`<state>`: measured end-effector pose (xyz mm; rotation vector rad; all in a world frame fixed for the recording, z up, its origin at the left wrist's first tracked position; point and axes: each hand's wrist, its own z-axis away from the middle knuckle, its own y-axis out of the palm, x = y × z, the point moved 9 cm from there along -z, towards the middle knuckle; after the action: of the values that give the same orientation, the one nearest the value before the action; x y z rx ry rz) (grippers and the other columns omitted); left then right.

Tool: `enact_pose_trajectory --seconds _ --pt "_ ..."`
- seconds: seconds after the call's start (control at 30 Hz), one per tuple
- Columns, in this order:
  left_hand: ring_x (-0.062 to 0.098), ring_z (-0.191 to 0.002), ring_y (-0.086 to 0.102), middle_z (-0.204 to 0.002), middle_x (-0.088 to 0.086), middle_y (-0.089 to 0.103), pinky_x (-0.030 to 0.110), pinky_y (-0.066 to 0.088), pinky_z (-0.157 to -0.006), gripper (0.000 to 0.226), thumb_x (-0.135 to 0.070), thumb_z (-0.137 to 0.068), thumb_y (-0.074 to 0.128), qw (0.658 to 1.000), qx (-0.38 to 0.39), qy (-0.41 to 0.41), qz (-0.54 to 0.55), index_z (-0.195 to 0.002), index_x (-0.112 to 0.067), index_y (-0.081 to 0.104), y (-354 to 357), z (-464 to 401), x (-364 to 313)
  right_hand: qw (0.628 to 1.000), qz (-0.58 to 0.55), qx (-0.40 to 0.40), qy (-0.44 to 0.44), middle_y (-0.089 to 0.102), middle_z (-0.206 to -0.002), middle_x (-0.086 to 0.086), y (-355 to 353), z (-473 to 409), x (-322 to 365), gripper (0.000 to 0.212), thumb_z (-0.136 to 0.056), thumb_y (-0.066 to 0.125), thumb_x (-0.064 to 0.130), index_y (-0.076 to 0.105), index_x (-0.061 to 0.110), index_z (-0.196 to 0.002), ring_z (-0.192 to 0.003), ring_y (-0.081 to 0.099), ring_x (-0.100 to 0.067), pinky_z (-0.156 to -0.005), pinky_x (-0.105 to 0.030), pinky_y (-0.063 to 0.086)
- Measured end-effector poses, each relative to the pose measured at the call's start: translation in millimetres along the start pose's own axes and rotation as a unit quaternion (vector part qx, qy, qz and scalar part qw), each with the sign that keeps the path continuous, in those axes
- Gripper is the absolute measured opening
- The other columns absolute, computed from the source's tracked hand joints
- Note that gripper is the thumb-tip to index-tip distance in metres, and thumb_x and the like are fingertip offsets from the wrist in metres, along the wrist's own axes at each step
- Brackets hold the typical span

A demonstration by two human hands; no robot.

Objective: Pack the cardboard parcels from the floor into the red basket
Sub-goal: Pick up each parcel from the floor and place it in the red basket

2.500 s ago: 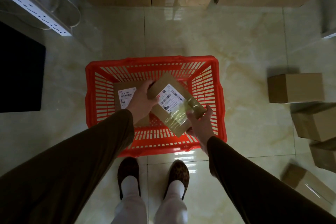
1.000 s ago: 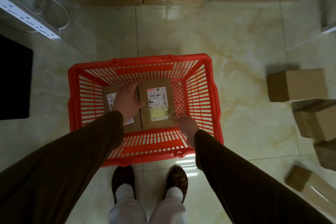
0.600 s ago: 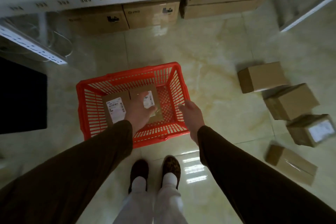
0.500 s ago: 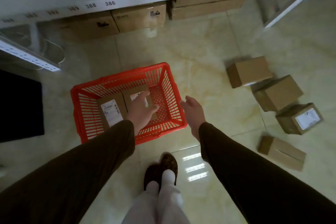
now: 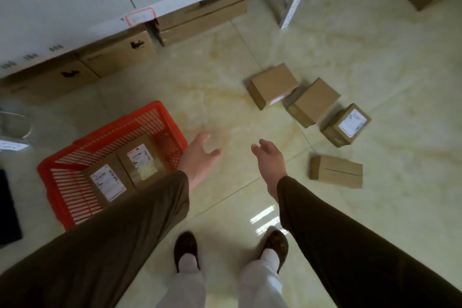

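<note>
Btwn basket [image 5: 50, 182] & parcels [image 5: 315, 117]: bare floor [image 5: 237, 112].

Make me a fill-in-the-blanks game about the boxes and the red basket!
1. The red plastic basket holds ____ cardboard parcels with white labels.
2. ____ small brown cardboard parcels lie loose on the shiny tiled floor.
3. Both bare hands, left and right, are ____.
4. The loose parcel with a white label on top lies to the person's ____.

Missing words: two; four; empty; right
</note>
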<state>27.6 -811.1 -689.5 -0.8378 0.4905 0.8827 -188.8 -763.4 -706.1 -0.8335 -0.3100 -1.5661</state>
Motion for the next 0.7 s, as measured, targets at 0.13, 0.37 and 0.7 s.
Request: enact_pose_trajectory --seconds 0.13,0.37,0.7 --pt "0.021 -0.137 0.047 -0.151 0.005 0.051 0.022 0.033 -0.102 0.061 -0.032 -0.094 0.070 1.000 0.011 -0.013 -0.011 -0.148 -0.017 0.046 58 -2 -29 1.000 -0.010 -0.014 0.010 0.058 -0.144 -0.004 -67 -14 -14 0.047 -0.099 0.062 0.035 0.055 0.020 -0.143 -0.130 0.055 -0.024 -0.097 -0.033 0.040" --pt "0.023 -0.140 0.045 -0.154 0.003 0.046 0.028 0.036 -0.106 0.063 -0.035 -0.096 0.067 0.999 0.032 -0.013 -0.001 -0.151 -0.020 0.042 151 -5 -84 0.999 0.012 -0.029 0.012 0.055 -0.146 -0.005 -177 -45 -25 0.049 -0.099 0.060 0.036 0.053 0.019 -0.144 -0.125 0.053 -0.022 -0.099 -0.034 0.041" --pt "0.021 -0.143 0.041 -0.157 0.000 0.044 0.026 0.031 -0.105 0.062 -0.033 -0.097 0.065 0.997 0.070 -0.013 -0.020 -0.152 -0.022 0.040 235 -39 -139 0.998 0.003 -0.037 0.044 0.052 -0.151 -0.007 -249 -102 -29 0.054 -0.100 0.058 0.043 0.047 0.022 -0.148 -0.136 0.051 -0.030 -0.112 -0.044 0.042"
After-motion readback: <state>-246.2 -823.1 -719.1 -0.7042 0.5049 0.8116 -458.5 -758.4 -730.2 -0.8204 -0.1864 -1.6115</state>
